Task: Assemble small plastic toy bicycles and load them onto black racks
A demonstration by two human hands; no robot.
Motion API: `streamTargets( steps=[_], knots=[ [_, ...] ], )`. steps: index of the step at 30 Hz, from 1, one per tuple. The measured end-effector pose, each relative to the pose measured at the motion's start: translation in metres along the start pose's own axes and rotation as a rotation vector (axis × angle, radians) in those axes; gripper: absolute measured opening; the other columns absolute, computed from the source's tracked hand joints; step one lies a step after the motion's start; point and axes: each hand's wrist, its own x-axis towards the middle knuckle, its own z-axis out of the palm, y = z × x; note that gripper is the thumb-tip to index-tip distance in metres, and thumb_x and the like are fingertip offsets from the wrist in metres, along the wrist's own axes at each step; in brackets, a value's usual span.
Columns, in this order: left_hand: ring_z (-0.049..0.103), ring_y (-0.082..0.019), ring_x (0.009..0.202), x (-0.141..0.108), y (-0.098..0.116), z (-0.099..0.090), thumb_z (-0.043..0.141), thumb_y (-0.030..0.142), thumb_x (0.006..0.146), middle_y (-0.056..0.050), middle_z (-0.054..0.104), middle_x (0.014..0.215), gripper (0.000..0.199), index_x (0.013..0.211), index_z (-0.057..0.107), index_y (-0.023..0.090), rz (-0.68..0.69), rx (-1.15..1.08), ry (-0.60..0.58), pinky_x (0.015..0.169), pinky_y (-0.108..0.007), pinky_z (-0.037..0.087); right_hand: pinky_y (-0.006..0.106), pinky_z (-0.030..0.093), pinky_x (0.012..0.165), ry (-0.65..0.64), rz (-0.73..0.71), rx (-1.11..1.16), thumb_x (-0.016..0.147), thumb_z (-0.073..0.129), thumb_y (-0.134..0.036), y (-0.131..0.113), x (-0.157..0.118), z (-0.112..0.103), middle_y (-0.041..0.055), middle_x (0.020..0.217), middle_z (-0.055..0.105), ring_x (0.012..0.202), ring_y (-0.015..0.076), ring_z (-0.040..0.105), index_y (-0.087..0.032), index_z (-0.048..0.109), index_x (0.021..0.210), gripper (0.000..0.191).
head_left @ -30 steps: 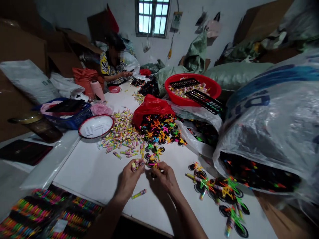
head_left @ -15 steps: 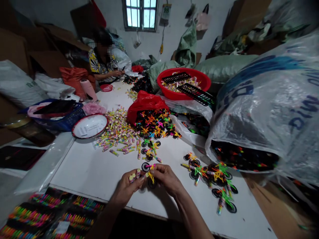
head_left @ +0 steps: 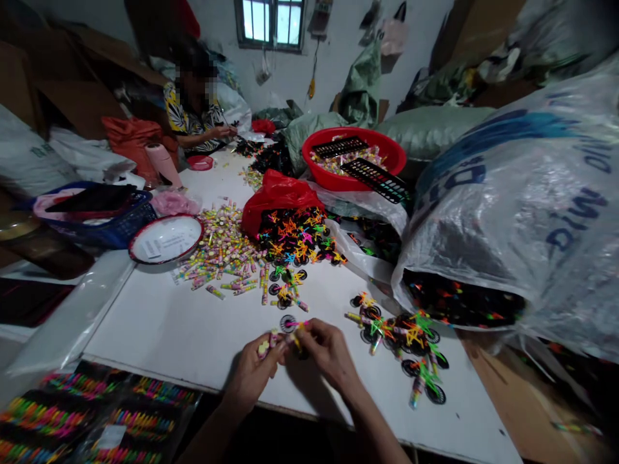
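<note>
White, flat-topped and broad, the table (head_left: 159, 322) is carrying most of the work. Beside its right edge, a bulging translucent plastic sack (head_left: 498, 200) is gaping open, showing dark pieces with bright flecks inside. Farther back, a round red plastic basin (head_left: 314, 169) is holding many small pale pieces. Nearer, a crumpled red plastic bag (head_left: 283, 190) is spilling out a heap of black-wheeled, neon-coloured toy bicycles (head_left: 294, 238), and left of it a wide heap of pale, colour-banded little tubes (head_left: 220, 241) is spreading over the tabletop.

Judging by these heaps, much is remaining. What seems done is the smaller cluster of multicoloured bicycles with tubes among them (head_left: 411, 338), lying on the right side of the table, apart from both heaps; how firmly each tube is attached is too small to tell.

Both bare hands are working close together at the near edge. The left hand (head_left: 249, 370) is closing around a few stubby pale tubes (head_left: 263, 349), their ends showing above the fingers. The right hand (head_left: 331, 354) is pinching a pink-and-yellow toy bicycle with black spoked wheels (head_left: 288, 323); one wheel is sticking out just beyond the fingertips, between the hands and the heaps. Whether a tube is already seated in it is hidden by the fingers.
</note>
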Motion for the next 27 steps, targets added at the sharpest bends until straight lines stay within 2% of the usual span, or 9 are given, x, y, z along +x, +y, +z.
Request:
streamTargets(
  steps=[4, 6, 8, 11, 14, 17, 20, 23, 27],
  knots=[
    [0.053, -0.012, 0.061, 0.007, -0.002, -0.013, 0.074, 0.049, 0.065, -0.004, 0.062, 0.075, 0.054, 0.103, 0.063, 0.012, -0.046, -0.151, 0.009, 0.048, -0.020, 0.034, 0.027, 0.040, 0.057, 0.266, -0.009, -0.554, 0.085, 0.049, -0.038, -0.013, -0.002, -0.095, 0.0074, 0.070, 0.063, 0.066, 0.0196, 0.057, -0.018, 0.066, 0.078, 0.028],
    [0.051, -0.010, 0.060, 0.010, -0.003, -0.013, 0.077, 0.046, 0.064, -0.002, 0.060, 0.072, 0.056, 0.107, 0.062, 0.013, -0.076, -0.174, 0.009, 0.045, -0.018, 0.031, 0.030, 0.041, 0.065, 0.450, -0.014, -0.870, 0.085, 0.049, -0.025, -0.017, 0.017, -0.104, 0.0132, 0.083, 0.064, 0.079, 0.0237, 0.058, -0.017, 0.066, 0.083, 0.019],
    [0.047, -0.007, 0.055, 0.012, -0.001, -0.011, 0.077, 0.044, 0.065, -0.001, 0.059, 0.070, 0.056, 0.108, 0.062, 0.013, -0.098, -0.163, -0.033, 0.042, -0.017, 0.027, 0.031, 0.040, 0.074, 0.429, -0.066, -0.980, 0.081, 0.052, -0.014, -0.017, 0.051, -0.078, 0.0153, 0.098, 0.063, 0.091, 0.0248, 0.056, -0.017, 0.065, 0.092, 0.018],
    [0.046, -0.006, 0.053, 0.016, 0.004, -0.010, 0.075, 0.047, 0.065, -0.001, 0.059, 0.071, 0.051, 0.102, 0.064, 0.014, -0.101, -0.151, -0.020, 0.042, -0.016, 0.027, 0.029, 0.038, 0.079, 0.083, -0.231, -1.049, 0.080, 0.053, -0.014, -0.010, 0.107, -0.016, 0.0122, 0.107, 0.061, 0.098, 0.0222, 0.053, -0.018, 0.062, 0.100, 0.022],
    [0.040, -0.003, 0.047, 0.022, 0.009, -0.016, 0.072, 0.050, 0.068, 0.001, 0.057, 0.067, 0.045, 0.096, 0.065, 0.015, -0.060, -0.127, 0.033, 0.041, -0.016, 0.026, 0.027, 0.038, 0.074, 0.041, -0.241, -1.030, 0.086, 0.047, -0.019, -0.004, 0.135, 0.012, 0.0107, 0.098, 0.062, 0.091, 0.0201, 0.054, -0.016, 0.061, 0.095, 0.017],
    [0.033, -0.002, 0.045, 0.028, 0.011, -0.019, 0.071, 0.049, 0.070, 0.004, 0.052, 0.063, 0.043, 0.095, 0.065, 0.015, -0.037, -0.122, 0.044, 0.040, -0.014, 0.024, 0.026, 0.037, 0.068, 0.114, -0.236, -0.854, 0.091, 0.038, -0.024, 0.002, 0.121, 0.003, 0.0080, 0.085, 0.063, 0.079, 0.0176, 0.056, -0.015, 0.062, 0.086, 0.026],
    [0.030, -0.001, 0.044, 0.032, 0.011, -0.014, 0.072, 0.048, 0.069, 0.007, 0.046, 0.062, 0.045, 0.099, 0.063, 0.016, -0.057, -0.148, 0.022, 0.043, -0.015, 0.028, 0.024, 0.038, 0.064, 0.064, -0.234, -0.399, 0.092, 0.039, -0.036, 0.003, 0.084, -0.002, 0.0043, 0.075, 0.061, 0.070, 0.0152, 0.056, -0.015, 0.062, 0.077, 0.035],
    [0.029, -0.002, 0.043, 0.033, 0.010, -0.010, 0.074, 0.048, 0.066, 0.008, 0.042, 0.057, 0.045, 0.095, 0.063, 0.015, -0.062, -0.144, -0.026, 0.042, -0.015, 0.026, 0.024, 0.040, 0.062, -0.042, -0.145, -0.023, 0.085, 0.050, -0.047, 0.004, 0.050, 0.015, 0.0034, 0.070, 0.060, 0.068, 0.0156, 0.055, -0.015, 0.064, 0.071, 0.037],
    [0.030, -0.003, 0.043, 0.031, 0.005, -0.016, 0.073, 0.044, 0.068, 0.009, 0.040, 0.051, 0.037, 0.088, 0.064, 0.014, -0.019, -0.103, -0.082, 0.042, -0.016, 0.024, 0.024, 0.037, 0.056, -0.078, 0.032, 0.240, 0.075, 0.063, -0.052, 0.002, 0.034, 0.033, 0.0000, 0.061, 0.056, 0.058, 0.0125, 0.049, -0.015, 0.064, 0.068, 0.037]
  ],
)
